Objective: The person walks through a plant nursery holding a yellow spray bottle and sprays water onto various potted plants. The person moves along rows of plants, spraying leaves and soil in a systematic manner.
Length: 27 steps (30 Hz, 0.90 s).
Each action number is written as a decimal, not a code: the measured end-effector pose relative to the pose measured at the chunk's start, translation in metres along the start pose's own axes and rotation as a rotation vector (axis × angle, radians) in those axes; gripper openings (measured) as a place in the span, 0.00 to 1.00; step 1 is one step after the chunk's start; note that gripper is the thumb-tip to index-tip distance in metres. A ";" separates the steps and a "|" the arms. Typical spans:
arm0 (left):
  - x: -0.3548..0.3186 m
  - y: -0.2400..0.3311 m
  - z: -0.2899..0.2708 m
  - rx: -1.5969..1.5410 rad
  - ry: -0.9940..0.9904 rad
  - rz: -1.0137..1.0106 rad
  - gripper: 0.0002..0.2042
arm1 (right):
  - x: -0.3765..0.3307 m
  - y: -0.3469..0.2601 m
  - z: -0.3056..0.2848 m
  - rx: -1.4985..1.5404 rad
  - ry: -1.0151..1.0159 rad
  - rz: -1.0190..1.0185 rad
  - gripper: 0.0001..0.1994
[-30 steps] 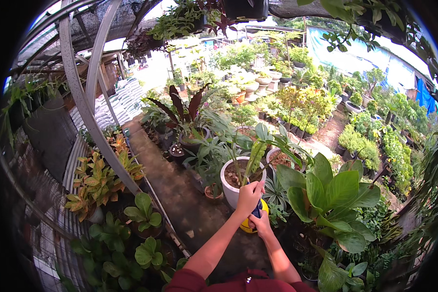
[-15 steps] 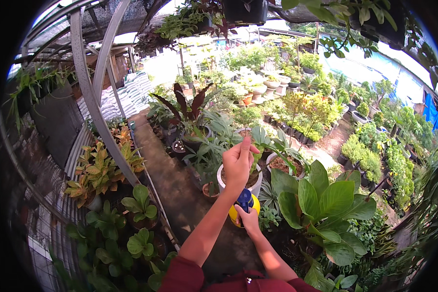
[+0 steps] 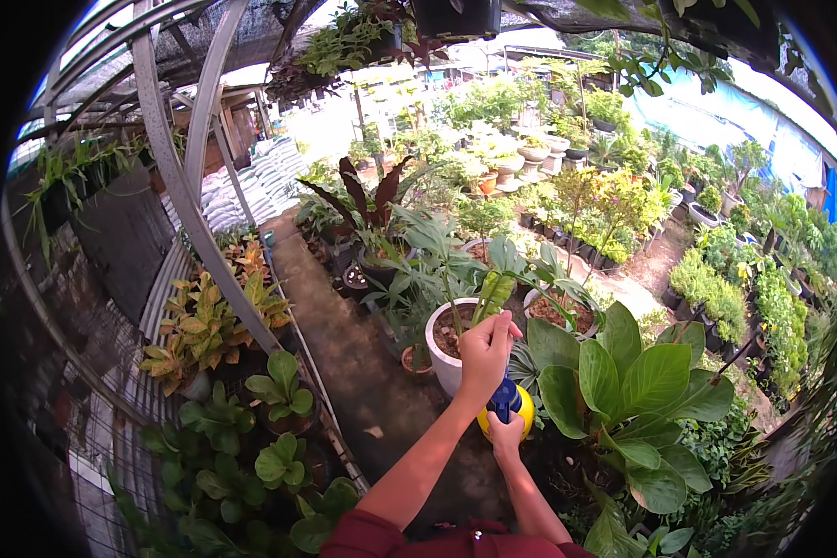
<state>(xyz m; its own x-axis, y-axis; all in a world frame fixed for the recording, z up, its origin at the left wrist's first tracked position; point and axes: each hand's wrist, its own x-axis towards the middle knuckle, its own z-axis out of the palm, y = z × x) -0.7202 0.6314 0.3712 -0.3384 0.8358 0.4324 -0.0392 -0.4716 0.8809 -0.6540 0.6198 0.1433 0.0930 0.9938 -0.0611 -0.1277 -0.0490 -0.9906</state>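
My left hand (image 3: 489, 346) is closed, with its fingertips at the lower part of a yellow-green leaf (image 3: 496, 292) that stands up just above them. The leaf is on a plant in a round white pot (image 3: 445, 359) of brown soil. Below and to the right, my right hand (image 3: 505, 435) is wrapped round the blue top of a spray bottle (image 3: 506, 400). Its rounded yellow body (image 3: 526, 413) shows on the far side of the hand. The bottle is upright, close to the pot's near side; its nozzle is partly hidden.
A large broad-leaved plant (image 3: 623, 391) crowds the right side. A second pot (image 3: 567, 321) stands behind it. Reddish-yellow potted plants (image 3: 209, 325) and a curved metal post (image 3: 191, 219) line the left, beside a concrete path (image 3: 330, 372). A black pot (image 3: 456, 19) hangs overhead.
My left hand has come down from above the pot, and the yellow-green leaf now shows over its fingers. The right hand keeps its hold on the spray bottle. The view has shifted slightly left.
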 end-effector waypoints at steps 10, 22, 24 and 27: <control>0.013 -0.076 0.020 0.234 -0.229 -0.035 0.18 | 0.006 -0.073 -0.013 0.161 -0.137 0.064 0.07; -0.009 -0.183 -0.023 -0.057 -0.217 -0.853 0.22 | 0.002 -0.048 -0.017 0.219 -0.144 0.206 0.08; -0.009 -0.134 -0.023 -0.231 -0.267 -0.976 0.17 | -0.001 -0.058 -0.016 0.225 -0.174 0.144 0.08; -0.005 -0.101 -0.018 -0.240 -0.356 -0.722 0.15 | -0.006 -0.076 -0.010 0.214 -0.129 0.066 0.08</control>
<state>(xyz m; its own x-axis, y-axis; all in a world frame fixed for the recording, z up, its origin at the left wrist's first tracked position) -0.7316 0.6702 0.2764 0.1614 0.9752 -0.1516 -0.3446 0.1997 0.9173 -0.6354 0.6163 0.2180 -0.0474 0.9944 -0.0947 -0.3363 -0.1051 -0.9359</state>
